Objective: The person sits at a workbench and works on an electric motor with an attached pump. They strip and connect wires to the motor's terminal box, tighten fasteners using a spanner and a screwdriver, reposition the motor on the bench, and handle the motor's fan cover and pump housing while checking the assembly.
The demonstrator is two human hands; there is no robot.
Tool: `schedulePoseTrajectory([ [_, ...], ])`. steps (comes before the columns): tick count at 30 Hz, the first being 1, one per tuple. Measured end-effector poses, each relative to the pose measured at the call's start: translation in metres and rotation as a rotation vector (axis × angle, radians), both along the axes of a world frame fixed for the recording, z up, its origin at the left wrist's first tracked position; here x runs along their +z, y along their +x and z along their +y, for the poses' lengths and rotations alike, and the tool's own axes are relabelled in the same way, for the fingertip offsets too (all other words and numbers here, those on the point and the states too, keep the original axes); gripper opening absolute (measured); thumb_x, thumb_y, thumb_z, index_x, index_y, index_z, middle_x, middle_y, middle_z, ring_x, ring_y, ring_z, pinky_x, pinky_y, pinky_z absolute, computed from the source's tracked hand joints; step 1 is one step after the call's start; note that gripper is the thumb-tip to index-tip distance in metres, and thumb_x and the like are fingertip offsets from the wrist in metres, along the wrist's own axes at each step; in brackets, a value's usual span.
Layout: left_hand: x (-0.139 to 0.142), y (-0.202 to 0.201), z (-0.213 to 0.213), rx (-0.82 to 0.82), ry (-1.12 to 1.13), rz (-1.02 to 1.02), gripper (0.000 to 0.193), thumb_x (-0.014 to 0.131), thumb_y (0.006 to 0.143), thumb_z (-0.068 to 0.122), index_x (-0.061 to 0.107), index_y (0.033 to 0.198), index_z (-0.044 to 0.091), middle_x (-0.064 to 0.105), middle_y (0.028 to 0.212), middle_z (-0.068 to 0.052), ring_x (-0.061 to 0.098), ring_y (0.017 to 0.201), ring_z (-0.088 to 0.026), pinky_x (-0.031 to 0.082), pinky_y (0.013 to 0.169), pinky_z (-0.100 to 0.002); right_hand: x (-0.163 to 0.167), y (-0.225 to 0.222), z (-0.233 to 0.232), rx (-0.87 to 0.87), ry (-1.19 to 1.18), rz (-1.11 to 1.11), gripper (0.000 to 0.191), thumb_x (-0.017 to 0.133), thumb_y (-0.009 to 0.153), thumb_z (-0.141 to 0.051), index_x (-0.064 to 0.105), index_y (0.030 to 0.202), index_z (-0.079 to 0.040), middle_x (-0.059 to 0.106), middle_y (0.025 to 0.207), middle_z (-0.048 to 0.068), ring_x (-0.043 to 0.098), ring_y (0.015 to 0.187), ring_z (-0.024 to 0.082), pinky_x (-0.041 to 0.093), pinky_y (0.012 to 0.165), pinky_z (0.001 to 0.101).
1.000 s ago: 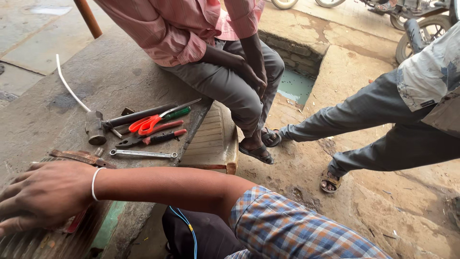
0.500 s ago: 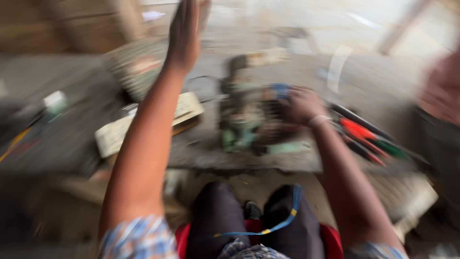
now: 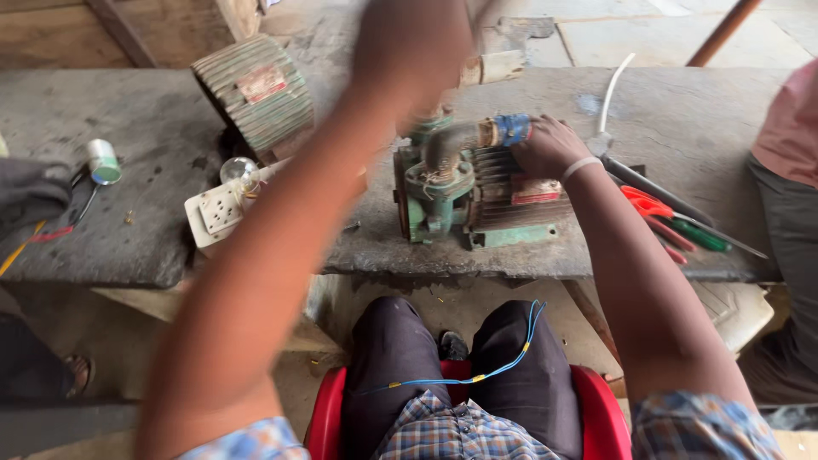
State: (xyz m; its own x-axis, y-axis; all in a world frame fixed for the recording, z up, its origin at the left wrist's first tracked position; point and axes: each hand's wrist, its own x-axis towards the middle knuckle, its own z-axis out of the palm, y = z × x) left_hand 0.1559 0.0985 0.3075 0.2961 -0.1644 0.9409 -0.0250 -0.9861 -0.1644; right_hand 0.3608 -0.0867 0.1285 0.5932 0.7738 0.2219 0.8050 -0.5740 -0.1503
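Right hand point(image 3: 547, 146) lies on top of the green pump point(image 3: 477, 192), fingers curled against the blue fitting point(image 3: 512, 129) at the end of the pump's curved pipe; how firm the grip is cannot be told. White band on that wrist. Left hand point(image 3: 413, 55) raised above the pump, blurred, so whether it is open or closed cannot be told; a pale pipe end point(image 3: 494, 66) shows just beside it. Pump stands near the front edge of the grey tabletop point(image 3: 153, 128), finned motor body to the right, rounded casing to the left. Left of the pump, partly behind the left forearm, a white socket board point(image 3: 220, 213) with a clear bulb point(image 3: 239, 172) at its top. Behind that, a ribbed green motor housing point(image 3: 256, 94), tilted. Far left, a small green-capped roll point(image 3: 103, 161) beside dark cloth point(image 3: 34, 192). Right of the pump, touching nothing of it, a row of tools: red-handled pliers point(image 3: 645, 204), a green-handled screwdriver point(image 3: 699, 234), a white tube point(image 3: 615, 85) behind them. Another person's pink sleeve point(image 3: 788, 128) at the right edge. Below, a thin blue wire point(image 3: 477, 375) crosses the lap on a red chair point(image 3: 596, 409). No containers with visible contents.
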Motion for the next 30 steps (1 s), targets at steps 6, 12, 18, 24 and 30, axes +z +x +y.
schedulePoseTrajectory([
  [6,-0.075,0.009,-0.037,0.058,-0.350,0.527,0.077,0.025,0.098,0.070,0.075,0.079,0.014,0.069,0.063,-0.005,0.070,0.055,-0.019,0.056,0.051,-0.039,0.002,0.013,0.019,-0.065,-0.055,0.033,0.032,0.053,0.093,-0.033,0.074,0.104,-0.010,0.069,0.118,0.020,0.063,0.113,0.039,0.051,0.091,0.0498],
  [12,-0.092,0.002,-0.050,0.139,-0.335,0.357,0.056,0.040,0.106,0.045,0.073,0.073,0.013,0.069,0.064,-0.012,0.071,0.055,-0.030,0.055,0.054,-0.043,0.004,0.017,0.025,-0.152,-0.224,0.113,0.041,0.066,0.083,-0.045,0.074,0.107,-0.012,0.071,0.121,0.016,0.065,0.113,0.037,0.052,0.095,0.0468],
  [18,-0.095,0.003,-0.056,0.099,-0.274,0.236,0.050,0.050,0.104,0.036,0.071,0.066,0.011,0.067,0.060,-0.011,0.068,0.053,-0.031,0.053,0.055,-0.045,0.012,-0.002,0.022,-0.284,-0.195,0.134,0.041,0.055,0.094,-0.045,0.075,0.111,-0.013,0.072,0.120,0.018,0.066,0.114,0.037,0.051,0.096,0.0476],
  [24,-0.101,0.007,-0.050,0.036,-0.234,0.153,0.047,0.052,0.102,0.033,0.069,0.064,0.011,0.065,0.058,-0.010,0.065,0.052,-0.031,0.051,0.055,-0.046,0.023,-0.015,0.025,-0.315,-0.161,0.140,0.043,0.049,0.095,-0.042,0.075,0.113,-0.012,0.071,0.121,0.019,0.065,0.116,0.036,0.051,0.097,0.0467],
  [30,-0.100,0.017,-0.030,-0.015,-0.250,0.213,0.044,0.049,0.101,0.029,0.069,0.065,0.013,0.064,0.055,-0.009,0.064,0.046,-0.027,0.051,0.050,-0.044,0.026,-0.031,0.022,-0.336,-0.145,0.116,0.050,0.043,0.098,-0.043,0.076,0.115,-0.009,0.070,0.122,0.020,0.064,0.119,0.035,0.045,0.104,0.0477],
])
